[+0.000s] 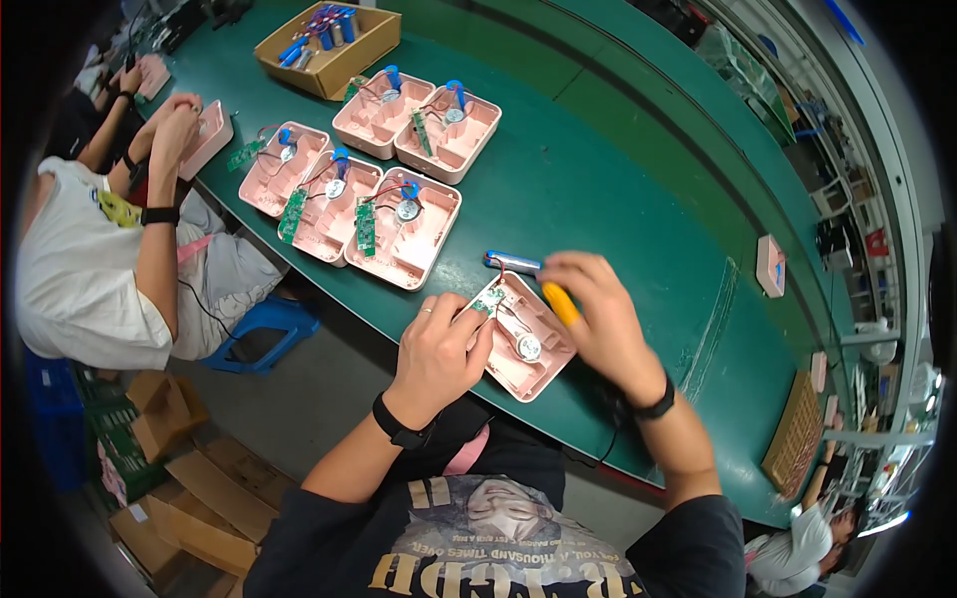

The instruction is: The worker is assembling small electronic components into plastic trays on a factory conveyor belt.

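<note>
In front of me on the green table lies a pink plastic housing (513, 377), tilted at an angle, with a round silver part (527, 347) and thin wires inside. My left hand (439, 349) is closed at its upper left side, fingertips on a small green circuit board (487, 302). Red wires run from there to a blue cylindrical battery (512, 263) lying just beyond the housing. My right hand (601, 324), slightly blurred, grips a yellow-handled tool (561, 303) over the housing's right edge. The tool's working end cannot be made out.
Several pink housings (424, 264) with boards, wires and blue batteries stand to the far left. Behind them is a cardboard box (377, 52) of batteries. Co-workers sit at left, one holding a housing (209, 140). A brown tray (795, 439) and another housing (770, 266) lie right.
</note>
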{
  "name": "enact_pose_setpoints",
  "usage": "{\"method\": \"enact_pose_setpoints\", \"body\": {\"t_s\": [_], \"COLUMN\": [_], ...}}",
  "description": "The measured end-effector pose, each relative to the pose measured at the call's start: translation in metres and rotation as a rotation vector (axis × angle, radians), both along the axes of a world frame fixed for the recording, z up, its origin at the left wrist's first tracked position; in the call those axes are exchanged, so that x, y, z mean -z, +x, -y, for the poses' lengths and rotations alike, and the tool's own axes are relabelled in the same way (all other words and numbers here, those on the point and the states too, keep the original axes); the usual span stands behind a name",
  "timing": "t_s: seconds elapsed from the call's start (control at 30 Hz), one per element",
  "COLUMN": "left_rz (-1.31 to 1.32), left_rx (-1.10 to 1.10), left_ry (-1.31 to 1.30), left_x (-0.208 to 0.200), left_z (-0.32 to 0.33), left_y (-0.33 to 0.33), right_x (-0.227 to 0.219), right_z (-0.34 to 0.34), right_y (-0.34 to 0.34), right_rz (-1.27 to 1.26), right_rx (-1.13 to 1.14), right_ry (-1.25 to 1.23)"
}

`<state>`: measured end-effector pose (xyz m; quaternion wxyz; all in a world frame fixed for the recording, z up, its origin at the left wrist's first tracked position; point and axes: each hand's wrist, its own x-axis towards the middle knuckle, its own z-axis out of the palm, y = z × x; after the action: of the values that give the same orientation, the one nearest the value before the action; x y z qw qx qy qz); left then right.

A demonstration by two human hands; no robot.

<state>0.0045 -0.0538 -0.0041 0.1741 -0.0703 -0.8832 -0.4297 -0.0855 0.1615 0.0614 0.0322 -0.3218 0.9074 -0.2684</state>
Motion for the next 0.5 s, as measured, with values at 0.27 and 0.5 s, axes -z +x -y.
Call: {"method": "enact_pose_setpoints", "body": {"t_s": [0.27,0.5], "left_rz": [0.032,0.038], "left_rx": [0.033,-0.076], "left_ry": [-0.048,0.17], "left_x": [-0.005,-0.016], "left_z": [0.001,0.01], "left_y": [0.017,0.013], "right_x": [0.021,-0.023], "right_z": [0.029,0.011], "right_y": [-0.056,-0.028], "right_rz": [0.158,0.223], "right_rx": [-0.168,0.047], "right_ry": [0.312,0.062]}}
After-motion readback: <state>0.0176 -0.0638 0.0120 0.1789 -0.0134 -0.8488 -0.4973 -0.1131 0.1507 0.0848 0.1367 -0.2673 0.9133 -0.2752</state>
